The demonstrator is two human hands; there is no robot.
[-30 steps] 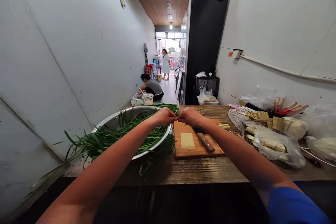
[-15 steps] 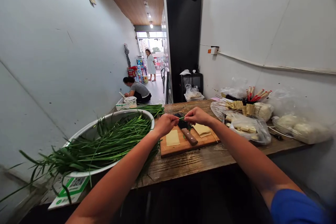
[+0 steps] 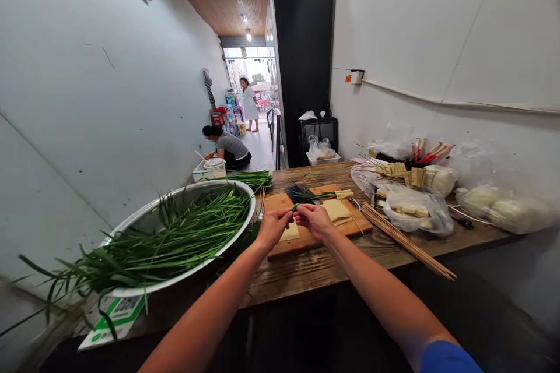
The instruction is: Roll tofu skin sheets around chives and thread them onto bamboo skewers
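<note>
My left hand [image 3: 273,226] and my right hand [image 3: 312,219] are pinched together on one green chive stalk [image 3: 294,208], held just above the near edge of a wooden cutting board [image 3: 317,235]. On the board lie pale tofu sheets [image 3: 335,209], a knife blade [image 3: 296,192] and a chive-tied roll [image 3: 342,194]. A big metal bowl [image 3: 144,222] full of loose chives [image 3: 184,235] stands just left of my left hand.
A bundle of bamboo skewers [image 3: 403,240] lies right of the board. Plastic bags of food [image 3: 416,207] and chopsticks [image 3: 431,153] line the right wall. A black fridge [image 3: 301,64] stands behind. One person crouches [image 3: 227,149] on the floor, another stands [image 3: 249,102] in the doorway.
Both hands drew back toward me, from over the board's far part to its near edge, still pinching the chive. The view swung left and down, bringing the skewers into sight.
</note>
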